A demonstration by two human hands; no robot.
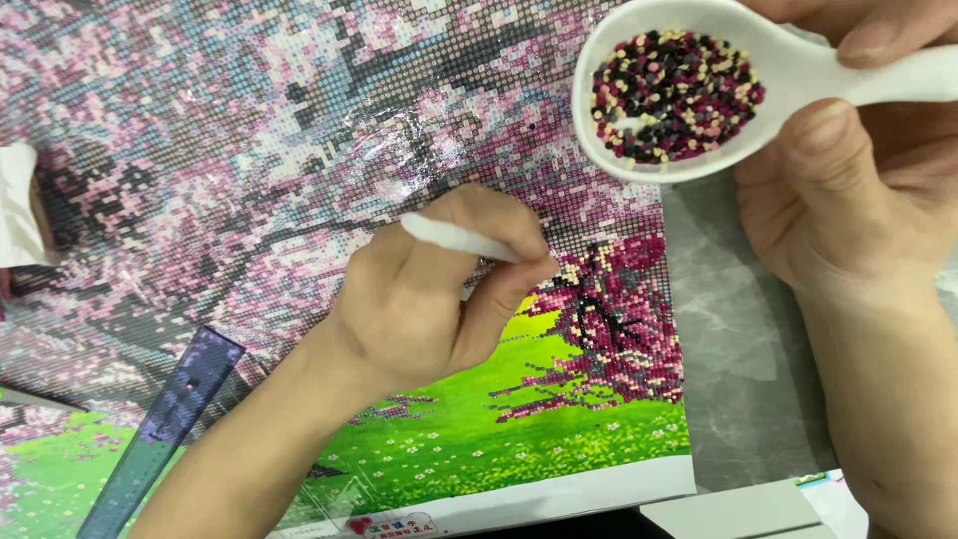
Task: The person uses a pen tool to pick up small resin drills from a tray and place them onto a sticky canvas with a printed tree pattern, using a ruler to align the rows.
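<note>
**Two hands at a bead-mosaic canvas on a grey counter**

The fingers (499,240) of the left hand (429,299) are closed in a writing grip on one white applicator pen (454,238). The pen's long axis runs from upper left to lower right; its blunt end points up and left, and its working tip, hidden behind the fingertips, points down and right toward the canvas. The right hand (858,170) pinches, between thumb and fingers, the handle of one white spoon-shaped tray (689,165). The tray is at the upper right, above the canvas edge, with its long axis near horizontal, bowl to the left and handle to the right. In the bowl lies a loose heap of beads (674,95) in black, magenta, cream and grey, too many and too small to count.

Under both hands lies one canvas (249,150), printed with pink blossom trees above green grass; a patch just beside the pen tip (614,319) is already set with beads. One translucent purple ruler (165,429) lies slantwise on the canvas at the lower left. A white paper piece (15,205) shows at the left edge. The counter (733,349), grey and marbled, is bare to the right of the canvas. Nothing of the room beyond it is in view.
</note>
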